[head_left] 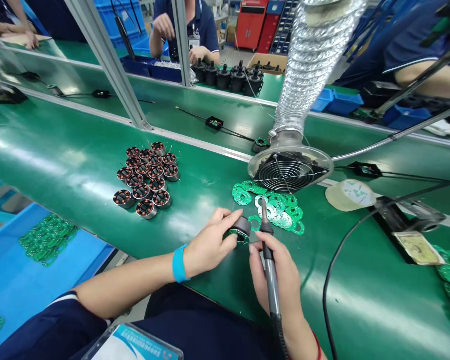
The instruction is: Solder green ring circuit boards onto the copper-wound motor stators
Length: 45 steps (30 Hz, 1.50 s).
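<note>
My left hand [207, 246], with a blue wristband, grips a motor stator [243, 224] tipped on its side on the green bench. A green ring-shaped circuit board sits against the stator's near face. In my right hand [285, 280] is a soldering iron [271, 282], its tip pointing away from me over a pile of green and white ring boards [281, 210]. Thumb and forefinger of that hand come close to the stator's lower edge, near a thin wire; whether they touch it I cannot tell. One loose ring board [254, 223] lies just beyond the stator.
Several wound stators [145, 208] stand grouped to the left. A fume extractor [290, 167] on a foil duct hangs beyond the boards. On the right are a tape roll [350, 195], a soldering stand with sponge [418, 248] and a black cable [328, 287]. A co-worker [206, 25] sits opposite.
</note>
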Available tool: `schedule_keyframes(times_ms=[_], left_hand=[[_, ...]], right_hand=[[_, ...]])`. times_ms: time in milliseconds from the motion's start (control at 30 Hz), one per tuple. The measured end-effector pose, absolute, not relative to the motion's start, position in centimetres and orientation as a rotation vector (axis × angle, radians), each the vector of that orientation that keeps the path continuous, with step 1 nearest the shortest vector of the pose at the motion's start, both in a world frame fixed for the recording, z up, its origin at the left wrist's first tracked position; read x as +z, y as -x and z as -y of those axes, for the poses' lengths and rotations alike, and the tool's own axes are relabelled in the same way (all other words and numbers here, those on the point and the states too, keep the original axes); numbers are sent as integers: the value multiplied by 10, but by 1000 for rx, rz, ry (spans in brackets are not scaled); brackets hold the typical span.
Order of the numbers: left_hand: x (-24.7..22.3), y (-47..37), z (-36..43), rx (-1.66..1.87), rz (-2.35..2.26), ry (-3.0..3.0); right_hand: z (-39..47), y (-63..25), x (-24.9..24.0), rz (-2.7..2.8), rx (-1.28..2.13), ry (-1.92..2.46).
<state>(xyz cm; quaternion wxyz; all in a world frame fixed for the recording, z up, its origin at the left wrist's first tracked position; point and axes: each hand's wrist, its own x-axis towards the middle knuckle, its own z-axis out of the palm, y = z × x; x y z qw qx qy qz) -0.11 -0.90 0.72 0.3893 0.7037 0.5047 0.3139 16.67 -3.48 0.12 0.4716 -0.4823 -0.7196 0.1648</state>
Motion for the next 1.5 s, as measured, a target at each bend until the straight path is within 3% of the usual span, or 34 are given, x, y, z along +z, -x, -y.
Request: schedule_keyframes(times_ms=[233, 433, 767, 900, 1200, 1500], left_hand=[[11, -28, 30, 1252, -1193, -2270], [37, -63, 48, 1047, -1288, -1749], [59, -110, 67, 703, -1282, -1214], [64, -126, 80, 638, -1224, -1153], [69, -143, 109, 698, -1076, -935], [67, -122, 81, 631, -1092, -1121]], right_hand=[[46, -182, 6, 1373, 893, 1074], [63, -209, 9, 1180, 1014, 959], [90, -275, -8, 1630, 526, 952], [94, -286, -10, 1767, 593, 773], [99, -282, -17, 1531, 506, 566], [87, -294, -2, 1574, 633, 718]])
